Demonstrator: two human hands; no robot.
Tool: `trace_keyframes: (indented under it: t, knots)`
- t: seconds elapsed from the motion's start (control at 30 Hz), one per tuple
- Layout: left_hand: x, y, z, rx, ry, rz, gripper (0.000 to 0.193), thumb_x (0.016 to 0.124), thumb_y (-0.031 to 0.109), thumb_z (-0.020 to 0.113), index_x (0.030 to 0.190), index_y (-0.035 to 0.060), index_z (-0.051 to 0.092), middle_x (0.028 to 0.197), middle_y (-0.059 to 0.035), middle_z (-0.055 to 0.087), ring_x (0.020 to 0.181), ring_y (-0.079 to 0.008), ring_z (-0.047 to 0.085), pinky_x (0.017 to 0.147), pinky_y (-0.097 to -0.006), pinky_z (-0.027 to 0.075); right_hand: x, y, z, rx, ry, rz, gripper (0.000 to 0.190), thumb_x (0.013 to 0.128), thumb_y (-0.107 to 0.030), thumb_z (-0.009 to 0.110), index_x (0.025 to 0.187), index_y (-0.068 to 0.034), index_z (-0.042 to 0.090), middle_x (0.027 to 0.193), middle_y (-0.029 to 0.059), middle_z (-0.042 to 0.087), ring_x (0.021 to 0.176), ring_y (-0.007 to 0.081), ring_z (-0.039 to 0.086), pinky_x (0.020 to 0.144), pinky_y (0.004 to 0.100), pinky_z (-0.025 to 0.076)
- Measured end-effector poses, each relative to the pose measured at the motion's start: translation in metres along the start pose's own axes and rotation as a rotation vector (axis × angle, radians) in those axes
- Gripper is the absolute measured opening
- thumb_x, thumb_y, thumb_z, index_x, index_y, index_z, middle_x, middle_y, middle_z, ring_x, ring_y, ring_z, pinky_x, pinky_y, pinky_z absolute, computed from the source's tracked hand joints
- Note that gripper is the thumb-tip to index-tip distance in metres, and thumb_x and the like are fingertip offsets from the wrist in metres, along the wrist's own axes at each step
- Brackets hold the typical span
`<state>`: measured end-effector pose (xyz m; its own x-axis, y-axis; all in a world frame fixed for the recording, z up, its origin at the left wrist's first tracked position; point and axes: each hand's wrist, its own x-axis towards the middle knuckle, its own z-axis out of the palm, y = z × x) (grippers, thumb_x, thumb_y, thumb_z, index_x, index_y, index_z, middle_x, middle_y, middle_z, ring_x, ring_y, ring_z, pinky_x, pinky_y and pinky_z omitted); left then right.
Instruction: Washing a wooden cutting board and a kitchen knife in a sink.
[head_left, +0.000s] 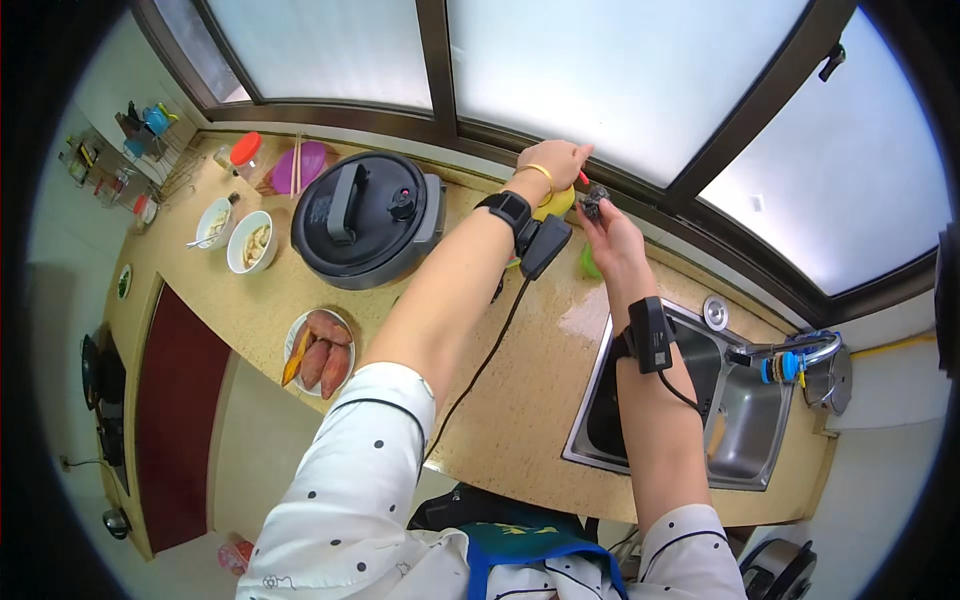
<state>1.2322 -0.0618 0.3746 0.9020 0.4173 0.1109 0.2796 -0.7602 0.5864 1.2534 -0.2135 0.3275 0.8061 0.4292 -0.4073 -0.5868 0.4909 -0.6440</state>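
Observation:
My left hand (556, 161) reaches to the window ledge, beside a yellow item (556, 202) and a small red-tipped thing (583, 178); what its fingers hold, if anything, is hidden. Close to its right, my right hand (616, 236) holds a dark, crinkled scouring ball (594, 201) between thumb and fingers. A light green object (590, 261) lies on the counter partly behind my right wrist. Left of my forearms stands a black electric pressure cooker (360, 217), its lid on.
A bowl of sweet potatoes (327, 358) sits near the counter's front edge. Two white bowls with food (252, 241) (215, 223) and a purple lid (298, 166) with chopsticks are at left. The steel double sink (750, 420) and faucet (821, 346) are at right; a cable crosses the counter.

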Motion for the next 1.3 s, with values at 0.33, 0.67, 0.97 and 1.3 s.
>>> trace_keyframes:
  t: [0.33, 0.67, 0.97, 1.3]
  knots:
    - [0.009, -0.007, 0.012, 0.006, -0.053, -0.085, 0.053, 0.1, 0.046, 0.026, 0.093, 0.0169, 0.07, 0.096, -0.0104, 0.07, 0.097, -0.0316, 0.065, 0.087, -0.0438, 0.048, 0.011, -0.006, 0.014, 0.03, 0.017, 0.096, 0.022, 0.099, -0.007, 0.049, 0.115, 0.008, 0.052, 0.113, 0.0187, 0.058, 0.103, 0.0285, 0.061, 0.096, 0.042, 0.056]
    - [0.0, 0.004, 0.01, 0.087, -0.104, -0.1, 0.05, 0.101, 0.045, 0.027, 0.097, 0.0159, 0.068, 0.103, -0.0109, 0.07, 0.1, -0.0326, 0.064, 0.088, -0.0445, 0.048, 0.003, -0.008, 0.007, 0.048, 0.02, 0.156, 0.022, 0.1, -0.008, 0.048, 0.114, 0.009, 0.052, 0.112, 0.0182, 0.058, 0.102, 0.0287, 0.061, 0.095, 0.0416, 0.056]
    - [-0.022, 0.008, 0.021, 0.092, 0.583, 0.178, 0.045, 0.093, 0.036, 0.056, 0.122, 0.001, 0.058, 0.105, -0.0176, 0.067, 0.1, -0.0384, 0.06, 0.092, -0.0469, 0.044, -0.043, -0.062, -0.046, -0.076, -0.087, 0.057, 0.021, 0.096, -0.002, 0.052, 0.114, 0.007, 0.054, 0.109, 0.0184, 0.062, 0.103, 0.0297, 0.062, 0.094, 0.0421, 0.056]
    - [-0.361, 0.134, 0.177, -0.737, -0.324, -0.223, 0.089, 0.083, 0.047, 0.072, 0.141, -0.0082, 0.034, 0.135, -0.0282, 0.05, 0.117, -0.0335, 0.057, 0.091, -0.0378, 0.05, -0.225, -0.139, -0.217, -0.349, 0.056, -0.077, 0.04, 0.095, -0.001, 0.055, 0.131, 0.013, 0.044, 0.118, 0.0216, 0.06, 0.109, 0.0317, 0.062, 0.099, 0.0422, 0.052]
